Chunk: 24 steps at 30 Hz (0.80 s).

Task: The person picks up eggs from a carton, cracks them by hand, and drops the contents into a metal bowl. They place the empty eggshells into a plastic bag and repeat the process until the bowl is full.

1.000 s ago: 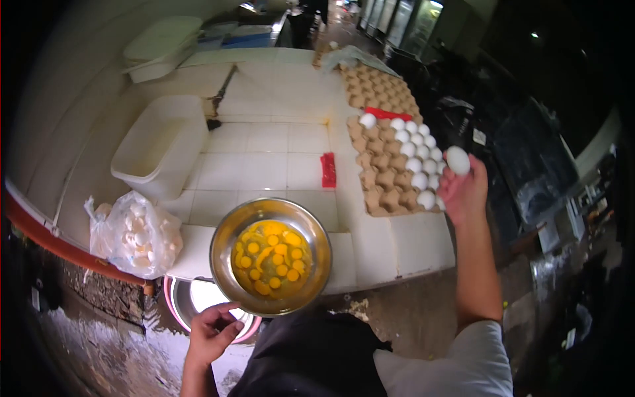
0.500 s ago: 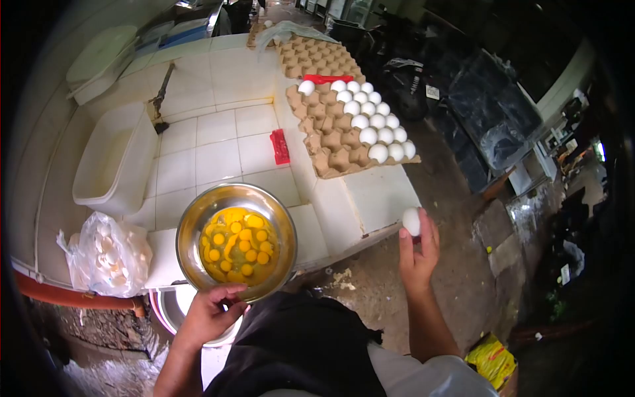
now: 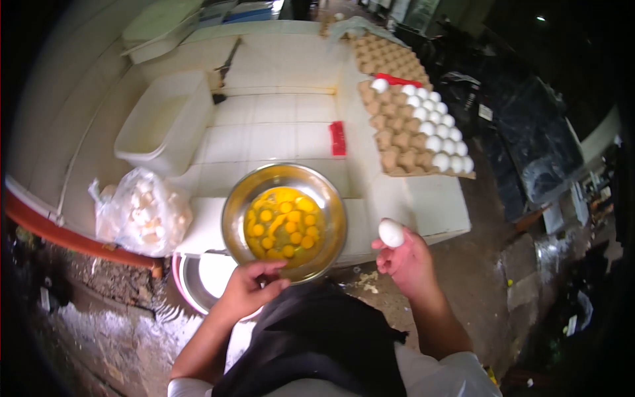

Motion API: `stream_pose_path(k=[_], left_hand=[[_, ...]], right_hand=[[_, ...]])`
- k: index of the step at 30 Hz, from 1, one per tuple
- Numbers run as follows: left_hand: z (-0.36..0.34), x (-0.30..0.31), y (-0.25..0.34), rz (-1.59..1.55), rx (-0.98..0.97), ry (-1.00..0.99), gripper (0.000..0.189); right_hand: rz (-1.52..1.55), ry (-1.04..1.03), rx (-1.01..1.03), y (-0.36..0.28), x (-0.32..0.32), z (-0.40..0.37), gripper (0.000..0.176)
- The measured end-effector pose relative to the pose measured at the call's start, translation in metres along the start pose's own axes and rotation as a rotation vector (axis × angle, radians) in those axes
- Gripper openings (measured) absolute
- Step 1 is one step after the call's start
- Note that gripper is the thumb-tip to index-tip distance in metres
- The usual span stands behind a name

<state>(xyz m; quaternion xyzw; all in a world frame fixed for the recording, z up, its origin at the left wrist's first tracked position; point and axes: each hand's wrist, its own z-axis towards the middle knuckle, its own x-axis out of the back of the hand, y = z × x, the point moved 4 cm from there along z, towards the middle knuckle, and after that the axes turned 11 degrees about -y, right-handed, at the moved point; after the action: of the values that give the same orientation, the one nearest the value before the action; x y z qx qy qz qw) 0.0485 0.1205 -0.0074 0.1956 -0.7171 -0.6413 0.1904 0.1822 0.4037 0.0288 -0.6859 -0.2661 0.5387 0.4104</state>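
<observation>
A steel mixing bowl (image 3: 334,225) holds several raw yolks in egg white (image 3: 291,233). My left hand (image 3: 254,286) is at its near rim, fingers over the edge and thumb on the outer side. To the right of the bowl, my right hand (image 3: 409,263) holds a whole white egg (image 3: 391,233) at the fingertips, with the palm turned up. Beyond that hand, a cardboard egg tray (image 3: 397,140) rests on the tiled ledge. White eggs (image 3: 442,130) fill its right side, while most cups on the left hold none.
A clear bag of eggshells (image 3: 147,215) sits left of the bowl. Behind it stands a white plastic tub (image 3: 159,126). A red object (image 3: 338,139) lies on the tiles. Another egg tray (image 3: 390,58) is farther back. Below the bowl is a basin (image 3: 192,281).
My right hand has brought the egg left, closer to the bowl, and turned it. My left hand stays at the bowl's rim. The whole view has shifted.
</observation>
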Motion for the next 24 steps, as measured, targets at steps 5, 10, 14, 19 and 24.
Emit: stream_pose_path(k=[5,10,14,19,24], left_hand=[[0.027,-0.007,-0.001,-0.150,-0.063,0.132,0.039],[0.046,-0.014,0.011,-0.039,-0.114,0.122,0.042],[0.049,-0.010,0.013,0.072,-0.044,0.128,0.036],[0.058,-0.005,0.011,0.231,-0.025,0.161,0.035],[0.066,-0.003,0.007,0.326,0.006,0.198,0.032]], right_hand=[[0.093,-0.156,-0.382,0.072,-0.038,0.040,0.053],[-0.137,-0.221,-0.417,0.096,-0.065,0.054,0.050],[-0.235,-0.215,-0.375,0.105,-0.066,0.062,0.041],[-0.322,-0.266,-0.326,0.119,-0.057,0.072,0.039],[-0.392,-0.258,-0.332,0.120,-0.056,0.083,0.038]])
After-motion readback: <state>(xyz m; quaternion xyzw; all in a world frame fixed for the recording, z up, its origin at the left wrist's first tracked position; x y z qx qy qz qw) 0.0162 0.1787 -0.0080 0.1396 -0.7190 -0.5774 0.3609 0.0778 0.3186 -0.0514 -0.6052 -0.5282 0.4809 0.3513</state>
